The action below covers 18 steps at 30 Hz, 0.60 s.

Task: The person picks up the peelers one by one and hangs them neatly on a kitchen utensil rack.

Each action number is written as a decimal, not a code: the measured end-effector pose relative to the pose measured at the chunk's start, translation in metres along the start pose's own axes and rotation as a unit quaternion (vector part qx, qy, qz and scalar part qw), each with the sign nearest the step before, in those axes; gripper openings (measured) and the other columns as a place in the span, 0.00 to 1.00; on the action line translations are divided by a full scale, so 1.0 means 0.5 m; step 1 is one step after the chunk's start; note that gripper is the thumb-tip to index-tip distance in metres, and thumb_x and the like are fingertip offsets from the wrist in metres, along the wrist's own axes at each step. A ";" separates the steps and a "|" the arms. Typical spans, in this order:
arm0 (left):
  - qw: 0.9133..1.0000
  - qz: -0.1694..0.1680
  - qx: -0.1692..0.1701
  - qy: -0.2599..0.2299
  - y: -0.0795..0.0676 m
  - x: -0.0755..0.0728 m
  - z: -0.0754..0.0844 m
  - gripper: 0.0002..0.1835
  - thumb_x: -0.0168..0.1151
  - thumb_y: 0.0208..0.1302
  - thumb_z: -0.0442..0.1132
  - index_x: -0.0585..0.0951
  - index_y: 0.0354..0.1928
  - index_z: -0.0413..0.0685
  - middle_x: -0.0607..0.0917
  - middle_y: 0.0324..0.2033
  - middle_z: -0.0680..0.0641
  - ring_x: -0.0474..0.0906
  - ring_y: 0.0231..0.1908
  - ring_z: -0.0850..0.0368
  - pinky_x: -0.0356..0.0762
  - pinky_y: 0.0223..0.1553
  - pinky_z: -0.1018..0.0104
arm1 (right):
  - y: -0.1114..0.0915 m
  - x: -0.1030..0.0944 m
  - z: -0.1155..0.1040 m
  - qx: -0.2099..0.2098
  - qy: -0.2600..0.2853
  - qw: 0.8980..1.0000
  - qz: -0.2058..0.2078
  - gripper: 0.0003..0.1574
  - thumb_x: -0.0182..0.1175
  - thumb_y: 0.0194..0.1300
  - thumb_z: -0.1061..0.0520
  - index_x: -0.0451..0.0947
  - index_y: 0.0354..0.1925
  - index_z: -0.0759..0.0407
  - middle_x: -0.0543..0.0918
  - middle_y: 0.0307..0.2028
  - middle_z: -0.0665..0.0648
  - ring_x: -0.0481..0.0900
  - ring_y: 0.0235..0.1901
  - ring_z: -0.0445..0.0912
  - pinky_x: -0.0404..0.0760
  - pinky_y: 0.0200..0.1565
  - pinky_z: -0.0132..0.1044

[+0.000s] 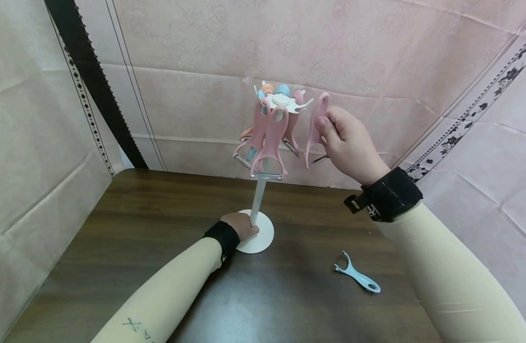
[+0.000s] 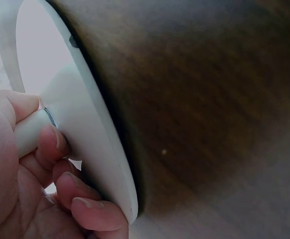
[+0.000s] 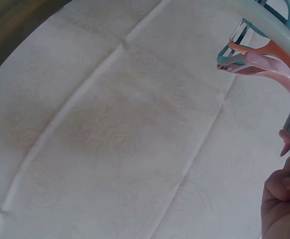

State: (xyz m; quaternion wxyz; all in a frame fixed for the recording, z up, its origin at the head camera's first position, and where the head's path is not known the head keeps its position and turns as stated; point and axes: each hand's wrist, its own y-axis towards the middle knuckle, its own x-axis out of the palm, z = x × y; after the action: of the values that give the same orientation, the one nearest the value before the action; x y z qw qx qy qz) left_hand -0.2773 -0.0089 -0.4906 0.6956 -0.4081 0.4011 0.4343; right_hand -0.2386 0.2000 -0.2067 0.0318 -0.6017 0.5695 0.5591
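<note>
A white stand (image 1: 263,240) with a round base and a hooked top (image 1: 281,100) rises from the table. Low on its pole, my left hand (image 1: 240,225) grips it with curled fingers just above the base, as the left wrist view also shows. My right hand (image 1: 352,143) pinches a pink Y-shaped peeler (image 1: 319,113) by the handle, blade end down, just right of the hooks. Several peelers hang from the stand, among them a pink peeler (image 1: 273,136) in front. The right wrist view catches only part of my right hand (image 3: 284,199) at its edge.
A light blue peeler (image 1: 359,276) lies on the brown wooden table (image 1: 160,267), right of the stand. Pale patterned cloth (image 1: 194,109) hangs behind the table and at both sides. A black strip (image 1: 95,81) runs down the cloth at the left.
</note>
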 end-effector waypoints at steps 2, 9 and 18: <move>1.000 0.000 0.000 -0.002 0.001 0.002 0.000 0.20 0.57 0.62 0.55 0.84 0.28 0.45 0.80 0.19 0.51 0.75 0.25 0.53 0.71 0.31 0.59 | 0.001 0.001 -0.002 0.004 0.000 1.000 -0.006 0.17 0.48 0.75 0.52 0.72 0.33 0.63 0.72 0.27 0.57 0.68 0.26 0.45 0.65 0.29 0.36; 1.000 -0.002 0.001 -0.001 -0.001 0.001 0.002 0.20 0.57 0.63 0.55 0.84 0.27 0.46 0.80 0.19 0.51 0.76 0.25 0.53 0.72 0.32 0.59 | 0.007 0.004 -0.004 0.016 0.010 1.000 -0.020 0.18 0.47 0.75 0.51 0.72 0.34 0.64 0.74 0.29 0.58 0.69 0.28 0.45 0.67 0.31 0.36; 1.000 0.002 0.005 0.001 -0.007 -0.004 0.004 0.20 0.58 0.61 0.54 0.83 0.24 0.46 0.79 0.18 0.51 0.74 0.24 0.54 0.70 0.29 0.61 | 0.014 0.010 -0.011 0.015 0.014 1.000 -0.023 0.18 0.47 0.75 0.51 0.71 0.31 0.62 0.71 0.26 0.57 0.68 0.25 0.45 0.65 0.29 0.36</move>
State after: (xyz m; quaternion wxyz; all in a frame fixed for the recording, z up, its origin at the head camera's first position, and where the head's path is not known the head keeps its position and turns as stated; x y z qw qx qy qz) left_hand -0.2743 -0.0086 -0.4874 0.6964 -0.4046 0.4046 0.4331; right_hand -0.2416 0.1904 -0.2040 0.0453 -0.6217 0.5643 0.5413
